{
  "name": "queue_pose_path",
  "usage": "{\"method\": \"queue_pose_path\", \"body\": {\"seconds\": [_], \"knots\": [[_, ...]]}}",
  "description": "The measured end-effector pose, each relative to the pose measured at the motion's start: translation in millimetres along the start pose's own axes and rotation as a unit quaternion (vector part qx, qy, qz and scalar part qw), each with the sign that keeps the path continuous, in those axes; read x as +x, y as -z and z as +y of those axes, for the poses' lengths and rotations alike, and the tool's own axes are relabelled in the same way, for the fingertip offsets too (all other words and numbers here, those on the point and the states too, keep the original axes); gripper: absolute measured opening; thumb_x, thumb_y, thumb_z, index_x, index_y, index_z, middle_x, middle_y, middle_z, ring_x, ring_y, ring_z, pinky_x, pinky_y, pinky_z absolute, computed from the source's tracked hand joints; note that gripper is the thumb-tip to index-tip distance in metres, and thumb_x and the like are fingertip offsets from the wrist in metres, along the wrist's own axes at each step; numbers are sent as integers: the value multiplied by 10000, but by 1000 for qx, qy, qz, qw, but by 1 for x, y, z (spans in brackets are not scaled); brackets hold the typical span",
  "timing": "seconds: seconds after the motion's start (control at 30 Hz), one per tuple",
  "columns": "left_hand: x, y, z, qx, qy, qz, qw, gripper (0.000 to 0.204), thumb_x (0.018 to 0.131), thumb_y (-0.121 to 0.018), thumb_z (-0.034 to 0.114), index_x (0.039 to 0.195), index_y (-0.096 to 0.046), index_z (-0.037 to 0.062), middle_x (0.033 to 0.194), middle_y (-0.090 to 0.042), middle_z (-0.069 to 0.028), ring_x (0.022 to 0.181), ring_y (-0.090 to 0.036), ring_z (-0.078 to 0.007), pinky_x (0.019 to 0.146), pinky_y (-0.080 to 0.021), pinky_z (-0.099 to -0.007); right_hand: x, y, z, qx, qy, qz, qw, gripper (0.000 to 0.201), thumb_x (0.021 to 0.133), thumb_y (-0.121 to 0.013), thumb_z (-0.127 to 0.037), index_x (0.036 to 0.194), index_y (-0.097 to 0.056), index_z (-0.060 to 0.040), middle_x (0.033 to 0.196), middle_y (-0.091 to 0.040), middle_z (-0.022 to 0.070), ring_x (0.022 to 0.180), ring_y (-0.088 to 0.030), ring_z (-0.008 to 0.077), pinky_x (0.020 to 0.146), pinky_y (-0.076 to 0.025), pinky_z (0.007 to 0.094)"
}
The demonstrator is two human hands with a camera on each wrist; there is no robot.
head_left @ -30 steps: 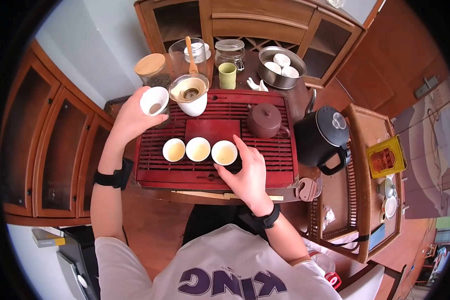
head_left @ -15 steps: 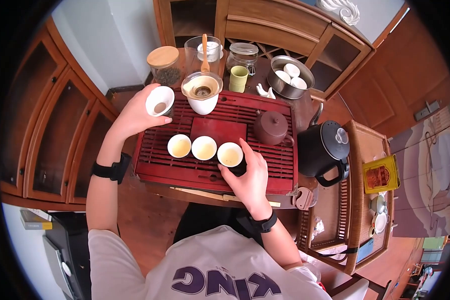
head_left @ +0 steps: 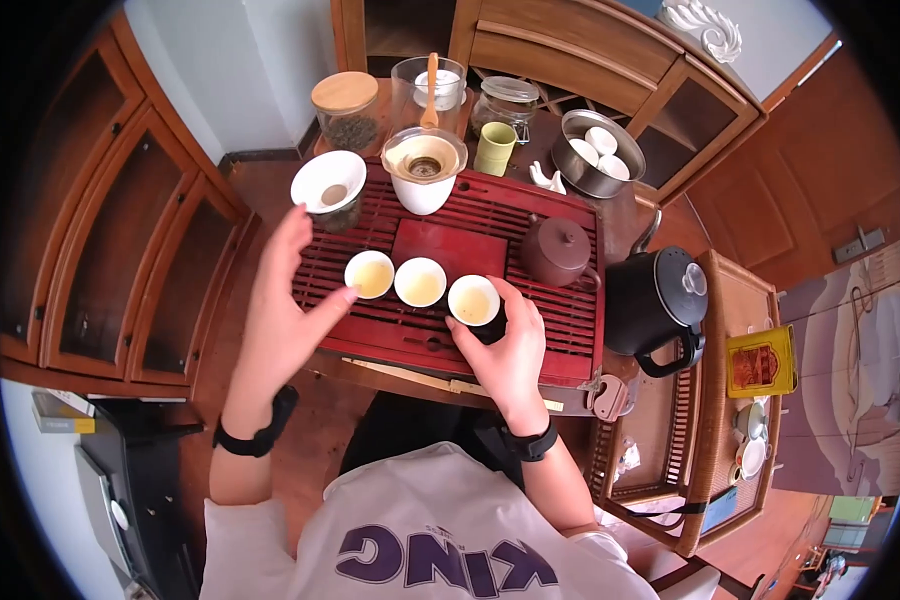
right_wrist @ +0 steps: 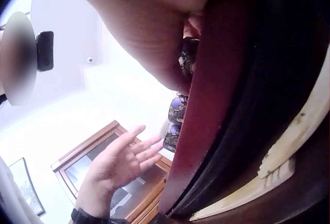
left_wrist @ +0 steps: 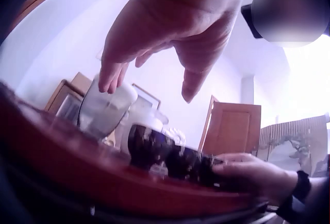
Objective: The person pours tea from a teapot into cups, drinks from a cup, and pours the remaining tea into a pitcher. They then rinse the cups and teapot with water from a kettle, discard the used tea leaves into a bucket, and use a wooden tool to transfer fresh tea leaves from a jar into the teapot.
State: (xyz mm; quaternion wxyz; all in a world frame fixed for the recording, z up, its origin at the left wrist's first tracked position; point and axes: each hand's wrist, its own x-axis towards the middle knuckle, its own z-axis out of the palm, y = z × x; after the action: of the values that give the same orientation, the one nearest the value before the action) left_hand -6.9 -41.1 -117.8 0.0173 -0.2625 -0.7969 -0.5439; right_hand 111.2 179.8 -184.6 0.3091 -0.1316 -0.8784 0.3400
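Three small cups of pale yellow liquid stand in a row on the red slatted tea tray [head_left: 440, 355]: left cup [head_left: 369, 275], middle cup [head_left: 420, 282], right cup [head_left: 473, 300]. Thumb and fingers of my right hand [head_left: 508, 350] grip the right cup; the right wrist view shows its dark patterned outside. My left hand [head_left: 288, 310] hovers with fingers spread, holding nothing, its thumb near the left cup. Beyond those fingers, a white-rimmed glass pitcher [head_left: 328, 182] stands at the tray's back left corner. Beside it is a white vessel [head_left: 423, 196] with a strainer [head_left: 425, 158] on top.
A brown teapot [head_left: 557, 250] sits at the tray's right, with a black kettle [head_left: 658, 300] beyond it. Behind the tray stand a lidded tea jar [head_left: 348, 115], a green cup [head_left: 495, 148] and a metal bowl [head_left: 598, 155] holding white cups.
My left hand has let go of the white-rimmed pitcher and moved back toward the body, near the left cup. My right hand stays at the right cup. The head view has shifted.
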Motion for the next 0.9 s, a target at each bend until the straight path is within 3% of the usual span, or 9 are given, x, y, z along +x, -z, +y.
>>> {"method": "queue_pose_path", "body": {"seconds": [0.03,0.23,0.33,0.4,0.47,0.57,0.63,0.83,0.9], "knots": [[-9,-7,-8,7,17,-4,1000,833,832,-768,53,1544,-337,69,1517,-428,-169,1435,-399,-288,1187,-312,-456,0,0,1,3,-5,2,1000,563,721,-854,-226,1207,-622,-62,1014,-690,125,967,-633,318,892,-471,433],[-27,-35,-29,135,-49,62,988,872,780,-812,36,1524,-357,63,1461,-452,-158,1382,-458,-299,1135,-406,-443,0,2,-2,19,-11,3,1000,547,716,-860,-210,1185,-617,-70,1018,-690,118,979,-630,323,894,-474,436],[-21,-42,-31,74,-40,-9,996,928,751,-850,77,1528,-342,65,1453,-467,-167,1352,-488,-305,1111,-428,-419,0,2,-2,27,-14,2,1000,537,712,-863,-199,1170,-617,-65,1016,-691,118,974,-632,327,889,-480,435],[-19,-49,-37,89,-68,0,994,931,743,-857,95,1522,-348,60,1418,-490,-183,1320,-502,-334,1102,-428,-438,1,1,0,28,-16,-1,999,526,711,-862,-192,1158,-618,-60,1013,-692,119,970,-636,331,886,-486,435],[-18,-54,-45,124,-111,7,986,928,745,-860,131,1518,-353,57,1358,-539,-206,1263,-532,-379,1089,-425,-470,1,2,0,82,-46,-4,996,511,719,-860,-153,1143,-597,-43,1009,-693,119,958,-667,303,877,-515,408],[-19,-60,-52,176,-121,46,976,896,759,-852,113,1516,-373,70,1352,-566,-197,1240,-575,-341,1035,-471,-428,2,8,-8,120,-81,-10,990,515,730,-857,-119,1145,-566,-30,1009,-694,118,955,-691,256,869,-536,364],[-18,-61,-53,162,-101,65,979,874,763,-850,119,1507,-393,75,1303,-599,-185,1190,-604,-336,999,-490,-425,2,6,-2,132,-85,-20,987,549,747,-851,-90,1179,-520,-24,1025,-678,107,963,-678,200,879,-532,325],[-20,-62,-52,138,-82,95,982,823,759,-845,157,1471,-442,66,1184,-666,-166,1062,-653,-334,917,-521,-438,19,11,-13,242,-105,-73,962,562,764,-823,-21,1205,-475,-25,1083,-619,87,1018,-637,157,908,-517,307],[-20,-62,-52,116,-62,93,987,840,744,-858,171,1469,-446,67,1179,-669,-158,1057,-658,-324,909,-525,-431,28,12,-14,187,-75,-96,975,565,758,-818,-10,1209,-478,-28,1102,-630,96,1028,-644,168,928,-520,319]]}}
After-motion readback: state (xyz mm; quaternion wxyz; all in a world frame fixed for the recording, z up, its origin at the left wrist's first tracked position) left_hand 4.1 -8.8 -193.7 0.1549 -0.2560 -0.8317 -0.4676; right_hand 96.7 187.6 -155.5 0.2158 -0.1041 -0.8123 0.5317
